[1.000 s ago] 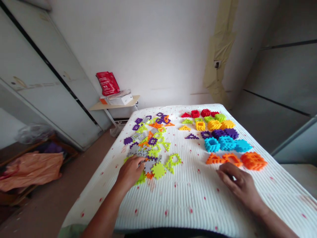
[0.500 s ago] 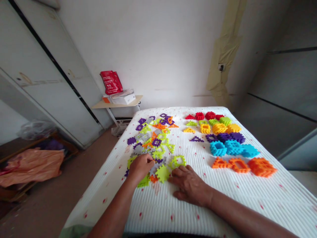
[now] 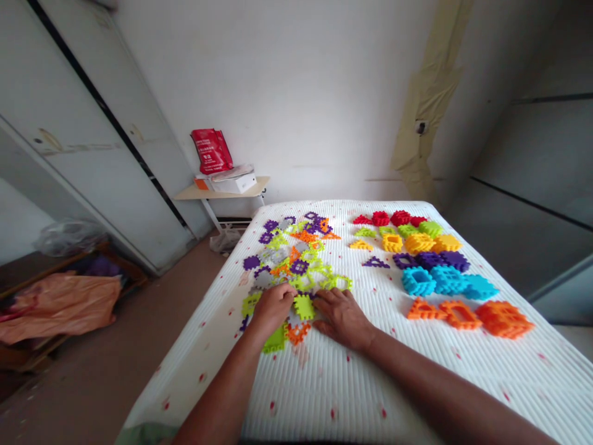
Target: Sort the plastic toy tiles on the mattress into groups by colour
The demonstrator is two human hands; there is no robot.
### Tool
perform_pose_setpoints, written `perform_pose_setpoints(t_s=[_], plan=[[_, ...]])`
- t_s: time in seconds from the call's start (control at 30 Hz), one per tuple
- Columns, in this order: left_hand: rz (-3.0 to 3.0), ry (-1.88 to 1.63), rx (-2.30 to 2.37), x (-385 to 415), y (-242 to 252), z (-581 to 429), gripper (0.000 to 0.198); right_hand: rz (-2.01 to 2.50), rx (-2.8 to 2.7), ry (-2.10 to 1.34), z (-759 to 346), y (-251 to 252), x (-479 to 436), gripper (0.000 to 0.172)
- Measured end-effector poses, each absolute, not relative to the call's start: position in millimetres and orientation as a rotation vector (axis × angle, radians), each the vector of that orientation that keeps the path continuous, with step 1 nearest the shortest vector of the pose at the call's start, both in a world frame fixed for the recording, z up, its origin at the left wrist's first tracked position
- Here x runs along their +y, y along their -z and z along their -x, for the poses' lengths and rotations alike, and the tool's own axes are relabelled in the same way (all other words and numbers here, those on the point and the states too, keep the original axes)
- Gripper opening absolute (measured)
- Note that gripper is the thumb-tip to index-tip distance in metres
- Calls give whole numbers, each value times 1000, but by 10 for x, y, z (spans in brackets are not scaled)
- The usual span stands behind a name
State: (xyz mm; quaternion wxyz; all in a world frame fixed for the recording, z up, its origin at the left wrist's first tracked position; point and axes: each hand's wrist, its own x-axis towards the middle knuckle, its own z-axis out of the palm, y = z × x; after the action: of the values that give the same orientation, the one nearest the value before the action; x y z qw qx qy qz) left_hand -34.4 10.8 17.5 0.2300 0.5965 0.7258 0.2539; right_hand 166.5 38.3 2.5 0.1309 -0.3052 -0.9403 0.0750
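My left hand is over the mixed pile of toothed plastic tiles, its fingers curled together. Whatever they may hold is hidden. My right hand lies palm down at the pile's right side, fingers stretched out and fingertips close to a purple bit of tile. Between the two hands rests a lime green square tile. An orange tile lies just below it. Another green tile is partly under my left wrist. Purple, grey, green and orange tiles are scattered farther back, including a purple square with a window.
At the right of the bed's white quilted cover stand rows of tiles grouped by colour, among them blue stacks and orange stacks. A small table with a red bag stands beyond the bed's far left corner.
My right hand has moved forward and inward, toward my left hand. The green tiles near it have shifted; one ring-shaped green tile now lies farther back. The whole view has shifted slightly.
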Motion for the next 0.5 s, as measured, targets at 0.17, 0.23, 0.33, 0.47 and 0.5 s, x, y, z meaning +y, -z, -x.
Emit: perform_pose_setpoints(t_s=[0.17, 0.23, 0.33, 0.47, 0.5], plan=[[-1412, -945, 1812, 118, -169, 363, 36, 1015, -2650, -194, -1498, 12, 491, 20], [-1321, -1070, 1773, 121, -173, 377, 39, 1082, -2616, -220, -1439, 6, 544, 24], [-1220, -1352, 1801, 116, -154, 421, 37, 1135, -2541, -291, -1392, 3, 617, 28], [-1454, -1491, 1899, 35, -97, 484, 23, 1129, -2397, -374, -1429, 68, 686, 25], [-1597, -1460, 1927, -1, -83, 484, 20, 1112, -2367, -387, -1448, 91, 695, 24]])
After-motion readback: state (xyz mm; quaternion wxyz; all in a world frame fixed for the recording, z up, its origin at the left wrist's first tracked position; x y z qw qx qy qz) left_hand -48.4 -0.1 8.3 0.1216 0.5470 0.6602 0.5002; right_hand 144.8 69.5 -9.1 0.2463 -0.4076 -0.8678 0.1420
